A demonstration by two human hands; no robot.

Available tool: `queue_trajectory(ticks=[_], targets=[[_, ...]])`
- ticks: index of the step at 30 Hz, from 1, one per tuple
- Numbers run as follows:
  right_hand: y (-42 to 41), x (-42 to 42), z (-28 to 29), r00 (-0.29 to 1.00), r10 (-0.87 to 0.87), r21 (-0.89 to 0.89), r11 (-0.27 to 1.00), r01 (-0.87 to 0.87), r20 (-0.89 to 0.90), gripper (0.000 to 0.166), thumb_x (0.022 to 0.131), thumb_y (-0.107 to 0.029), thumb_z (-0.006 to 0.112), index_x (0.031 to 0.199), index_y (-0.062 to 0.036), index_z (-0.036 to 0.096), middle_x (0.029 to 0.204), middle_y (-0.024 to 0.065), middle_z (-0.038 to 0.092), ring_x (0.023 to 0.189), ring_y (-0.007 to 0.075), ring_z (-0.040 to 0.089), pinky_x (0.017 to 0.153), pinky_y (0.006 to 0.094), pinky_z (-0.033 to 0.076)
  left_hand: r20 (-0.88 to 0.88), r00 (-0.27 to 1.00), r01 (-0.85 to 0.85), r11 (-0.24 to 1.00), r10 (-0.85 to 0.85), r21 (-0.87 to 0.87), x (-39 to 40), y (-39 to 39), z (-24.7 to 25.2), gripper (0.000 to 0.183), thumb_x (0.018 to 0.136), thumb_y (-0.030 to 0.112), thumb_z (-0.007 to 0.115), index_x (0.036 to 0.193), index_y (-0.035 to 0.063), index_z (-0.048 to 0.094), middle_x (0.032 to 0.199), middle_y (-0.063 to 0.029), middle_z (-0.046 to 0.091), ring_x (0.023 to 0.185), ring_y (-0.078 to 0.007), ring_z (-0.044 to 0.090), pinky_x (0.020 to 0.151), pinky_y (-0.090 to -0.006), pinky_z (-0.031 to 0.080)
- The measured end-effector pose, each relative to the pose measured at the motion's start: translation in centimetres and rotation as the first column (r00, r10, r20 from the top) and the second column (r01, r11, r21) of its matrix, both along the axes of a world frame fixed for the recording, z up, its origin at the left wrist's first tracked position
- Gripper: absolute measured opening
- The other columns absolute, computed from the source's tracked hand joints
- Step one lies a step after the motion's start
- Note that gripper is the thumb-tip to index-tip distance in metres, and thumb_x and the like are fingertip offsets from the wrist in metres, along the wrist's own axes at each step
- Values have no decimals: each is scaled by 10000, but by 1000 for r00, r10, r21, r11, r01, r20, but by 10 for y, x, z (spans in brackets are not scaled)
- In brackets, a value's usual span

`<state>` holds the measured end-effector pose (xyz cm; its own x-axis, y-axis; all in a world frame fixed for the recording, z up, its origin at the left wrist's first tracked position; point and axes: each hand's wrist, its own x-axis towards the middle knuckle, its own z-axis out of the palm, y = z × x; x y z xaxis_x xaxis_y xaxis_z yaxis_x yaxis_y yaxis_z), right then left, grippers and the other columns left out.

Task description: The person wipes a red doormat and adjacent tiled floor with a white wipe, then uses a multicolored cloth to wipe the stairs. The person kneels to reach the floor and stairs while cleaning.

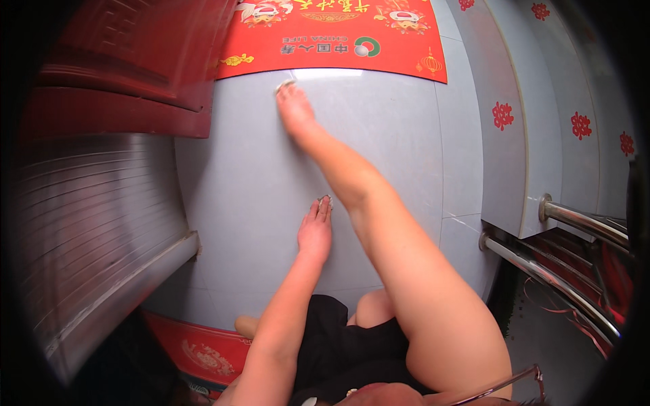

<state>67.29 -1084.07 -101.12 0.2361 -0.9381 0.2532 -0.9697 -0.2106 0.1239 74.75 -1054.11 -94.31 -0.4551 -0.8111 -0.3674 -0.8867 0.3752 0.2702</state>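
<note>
My right hand [295,109] reaches far forward over the grey tiled floor [249,167]. Under its fingertips is a pale cloth [285,84], close to the edge of a red mat. Nearer to me, my left hand [316,231] lies palm down on the floor, fingers extended forward. A bit of light-coloured cloth [329,201] shows at its fingertips. Most of each cloth is hidden under the fingers, and the right hand is slightly blurred.
Ahead lies the red printed mat [330,56], bearing writing. A dark red panelled door [137,66] and a ribbed metal shutter [111,193] are at left. Steps [502,167] with red stickers and metal rails [553,281] stand at right. Another red mat [203,350] is behind, lower left.
</note>
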Motion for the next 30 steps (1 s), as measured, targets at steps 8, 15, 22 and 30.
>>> queue_trajectory(ticks=[8,15,22,30], targets=[[92,-186,6,661,-419,370,902,223,623,496,1030,-287,290,1436,-15,372,1506,150,364,1383,273,352,1161,374,254,42,996,-76,996,74,39,22,7,-15,532,936,29,423,1461,89,371,1564,35,278,1407,-208,325,1100,-345,368],[90,-132,16,147,-428,382,886,264,892,485,1013,-367,396,1201,47,566,1233,243,574,1124,336,533,990,407,399,0,992,-126,991,126,46,26,10,-16,533,938,25,433,1463,89,366,1553,35,300,1401,-209,331,1099,-344,371],[129,-136,-41,999,-11,14,1000,11,-40,421,927,-142,441,1328,-18,482,1431,132,437,1304,275,433,1097,412,334,-52,976,-207,974,212,93,25,-6,-9,482,972,71,402,1453,87,375,1541,-15,327,1389,-233,352,1108,-377,356],[224,-176,15,925,-138,223,973,60,355,532,870,70,421,1392,-28,445,1474,150,416,1379,324,370,1155,461,259,79,973,-208,974,216,-94,117,10,-21,485,980,56,361,1462,101,363,1560,-27,292,1417,-249,309,1144,-400,304]])
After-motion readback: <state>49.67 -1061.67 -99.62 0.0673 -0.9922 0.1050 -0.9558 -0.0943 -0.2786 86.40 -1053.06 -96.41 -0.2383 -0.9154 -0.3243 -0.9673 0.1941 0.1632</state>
